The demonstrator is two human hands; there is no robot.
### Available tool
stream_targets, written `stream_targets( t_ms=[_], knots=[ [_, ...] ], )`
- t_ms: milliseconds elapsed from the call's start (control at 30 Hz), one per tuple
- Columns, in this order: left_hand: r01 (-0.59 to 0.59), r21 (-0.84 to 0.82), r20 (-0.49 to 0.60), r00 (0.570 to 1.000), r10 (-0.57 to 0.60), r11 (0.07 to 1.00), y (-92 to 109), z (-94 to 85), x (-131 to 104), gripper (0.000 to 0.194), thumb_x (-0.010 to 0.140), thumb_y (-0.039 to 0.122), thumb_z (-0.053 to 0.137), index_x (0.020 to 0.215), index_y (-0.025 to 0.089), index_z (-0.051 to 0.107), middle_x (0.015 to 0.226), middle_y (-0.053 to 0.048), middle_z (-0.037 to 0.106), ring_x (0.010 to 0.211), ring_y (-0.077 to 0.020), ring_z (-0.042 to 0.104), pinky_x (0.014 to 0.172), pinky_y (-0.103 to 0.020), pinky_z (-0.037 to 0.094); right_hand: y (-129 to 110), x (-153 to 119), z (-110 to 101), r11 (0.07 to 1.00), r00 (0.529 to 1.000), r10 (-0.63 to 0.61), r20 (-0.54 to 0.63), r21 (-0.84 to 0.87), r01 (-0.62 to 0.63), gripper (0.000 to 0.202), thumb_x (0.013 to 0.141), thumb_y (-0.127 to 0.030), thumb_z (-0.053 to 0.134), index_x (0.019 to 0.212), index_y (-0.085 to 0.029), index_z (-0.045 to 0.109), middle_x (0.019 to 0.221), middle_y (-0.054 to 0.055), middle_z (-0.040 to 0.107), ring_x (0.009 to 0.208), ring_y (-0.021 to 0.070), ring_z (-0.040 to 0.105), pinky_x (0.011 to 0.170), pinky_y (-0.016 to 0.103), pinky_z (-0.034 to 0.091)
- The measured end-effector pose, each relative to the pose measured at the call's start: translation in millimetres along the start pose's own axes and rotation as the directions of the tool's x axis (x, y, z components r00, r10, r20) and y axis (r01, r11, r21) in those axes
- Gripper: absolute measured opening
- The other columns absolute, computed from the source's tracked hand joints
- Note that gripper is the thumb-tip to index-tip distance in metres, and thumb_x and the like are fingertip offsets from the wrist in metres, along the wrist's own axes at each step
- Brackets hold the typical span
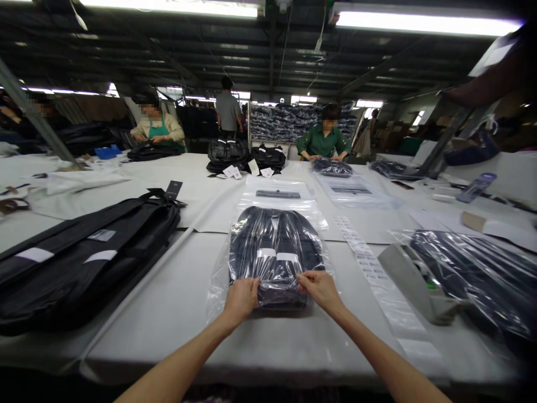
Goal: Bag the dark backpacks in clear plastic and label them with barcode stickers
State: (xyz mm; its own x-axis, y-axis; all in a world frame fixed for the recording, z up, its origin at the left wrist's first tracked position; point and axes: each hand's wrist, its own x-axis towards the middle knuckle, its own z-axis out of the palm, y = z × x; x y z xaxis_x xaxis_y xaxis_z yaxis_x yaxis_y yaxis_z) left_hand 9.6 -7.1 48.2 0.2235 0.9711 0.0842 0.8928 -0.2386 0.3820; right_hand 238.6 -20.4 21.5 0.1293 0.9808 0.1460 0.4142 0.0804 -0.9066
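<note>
A dark backpack (272,235) lies on the white table inside a clear plastic bag (218,288), with two white strips showing through the film. At its near left corner my left hand (242,298) is closed, pinching the plastic. My right hand (319,286) pinches the film near the front right side, thumb and fingertips together. The bag's flat far end, with a dark printed band (277,194), stretches away beyond the backpack.
Unwrapped black backpacks (84,257) are stacked at left, wrapped ones (482,274) at right. A strip of labels (369,266) and a grey dispenser (419,285) lie right of the bag. Across the table, a person in green (325,140) handles a wrapped bag; another person (157,129) works at left.
</note>
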Motion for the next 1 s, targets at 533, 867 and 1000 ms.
stream_targets(
  t_ms=[533,867,1000],
  knots=[
    [-0.086,0.150,0.152,0.986,0.063,0.985,6,-13.1,13,0.044,0.096,0.030,0.026,0.075,0.016,0.062,0.059,-0.005,0.064,0.061,-0.0166,0.065,0.058,-0.023,0.044,0,-2,4,0.981,0.997,-0.028,-0.078,-0.195,0.012,0.036,0.083,-0.044,0.048,0.063,-0.019,0.065,0.054,0.001,0.065,0.055,0.0166,0.063,0.055,0.024,0.046],
    [-0.190,0.344,0.386,0.921,0.046,0.919,20,-22.4,31,0.029,0.065,0.006,0.065,0.091,0.017,0.070,0.077,-0.013,0.070,0.082,-0.0300,0.067,0.070,-0.036,0.053,-5,6,8,0.699,0.936,-0.351,-0.011,-0.669,0.254,0.005,0.082,-0.020,0.053,0.079,-0.020,0.057,0.077,0.002,0.060,0.072,0.0158,0.055,0.061,0.024,0.035],
    [-0.222,0.359,0.412,0.909,0.059,0.907,18,-18.3,36,0.033,0.060,0.007,0.071,0.092,0.016,0.070,0.081,-0.014,0.069,0.085,-0.0320,0.066,0.073,-0.038,0.053,9,10,5,0.481,0.764,-0.617,0.187,-0.678,0.555,0.021,0.090,-0.014,0.040,0.085,-0.020,0.059,0.085,0.005,0.059,0.082,0.0170,0.052,0.074,0.028,0.038]
  ],
)
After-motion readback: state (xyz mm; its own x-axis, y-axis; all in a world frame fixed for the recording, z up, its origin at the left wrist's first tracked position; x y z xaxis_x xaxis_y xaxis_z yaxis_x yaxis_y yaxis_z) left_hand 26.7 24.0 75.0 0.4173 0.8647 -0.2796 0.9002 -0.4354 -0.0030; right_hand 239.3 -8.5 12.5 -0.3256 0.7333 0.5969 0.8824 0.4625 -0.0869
